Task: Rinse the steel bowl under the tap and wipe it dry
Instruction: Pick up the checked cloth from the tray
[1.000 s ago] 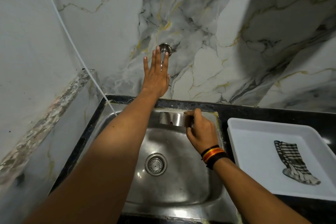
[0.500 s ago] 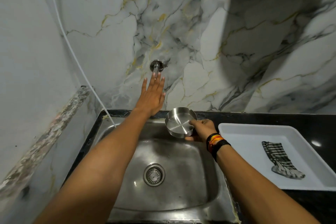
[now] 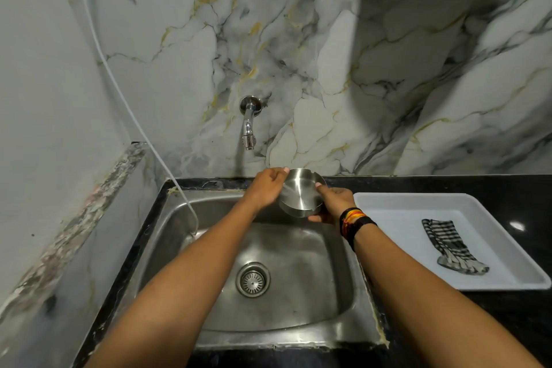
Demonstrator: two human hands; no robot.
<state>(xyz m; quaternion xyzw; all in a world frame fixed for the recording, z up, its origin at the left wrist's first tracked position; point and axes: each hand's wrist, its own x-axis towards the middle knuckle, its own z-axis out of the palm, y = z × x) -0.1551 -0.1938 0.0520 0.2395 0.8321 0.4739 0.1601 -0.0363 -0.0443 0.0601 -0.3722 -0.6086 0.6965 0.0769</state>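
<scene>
A white cord (image 3: 125, 98) ran down the left wall into the steel sink (image 3: 185, 236). Right of it, the wall tap (image 3: 248, 125) pointed down over the basin; whether water ran could not be told. Below and slightly right of the spout, both hands held the steel bowl (image 3: 301, 197) above the sink's back edge. The left hand (image 3: 265, 188) curled against the bowl's left rim, thumb on top. The right hand (image 3: 334, 203), with bands at the wrist, cupped the right side and underside, fingers closed on it. The bowl tilted, its open mouth facing the person. It sat just right of the line under the spout, so a small leftward shift would likely bring it under. Farther right, a white tray (image 3: 388, 206) on the dark counter held a striped cloth (image 3: 448, 248), nearer the right hand.
</scene>
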